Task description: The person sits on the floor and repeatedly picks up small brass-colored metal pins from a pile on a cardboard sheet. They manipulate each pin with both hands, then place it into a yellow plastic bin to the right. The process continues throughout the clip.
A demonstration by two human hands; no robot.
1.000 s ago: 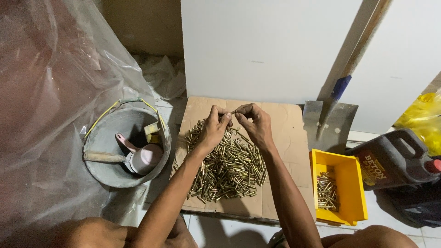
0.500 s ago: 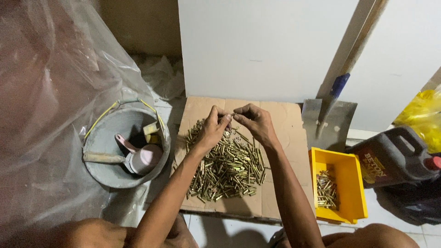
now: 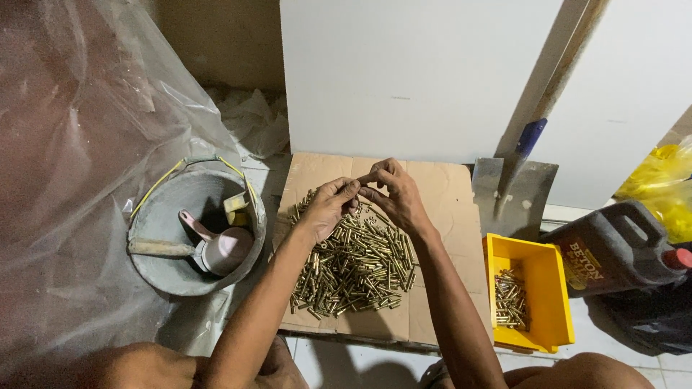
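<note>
Below the hands, spread across a flat sheet of brown cardboard (image 3: 432,317), lies a loose pile of small brass pins (image 3: 353,270), reaching up to just under the fingertips. Right of the hands and nearer the knees stands a yellow plastic bin (image 3: 555,302) with a smaller heap of the same pins in it, and beyond that a dark jug (image 3: 613,248) with a red cap and a pale printed label on its side. Left of the hands sits a grey bucket (image 3: 155,223) holding a pink scoop (image 3: 220,248) and a trowel handle, with clear plastic sheeting (image 3: 79,144) bunched behind it. Past the hands a shovel (image 3: 515,184) leans on the white wall (image 3: 411,72). Both forearms reach forward from the bare knees, the left hand (image 3: 328,209) and right hand (image 3: 396,194) meeting above the pile, fingers curled, thumbs and forefingers pinched together on what looks like a single pin, too small to make out clearly.
</note>
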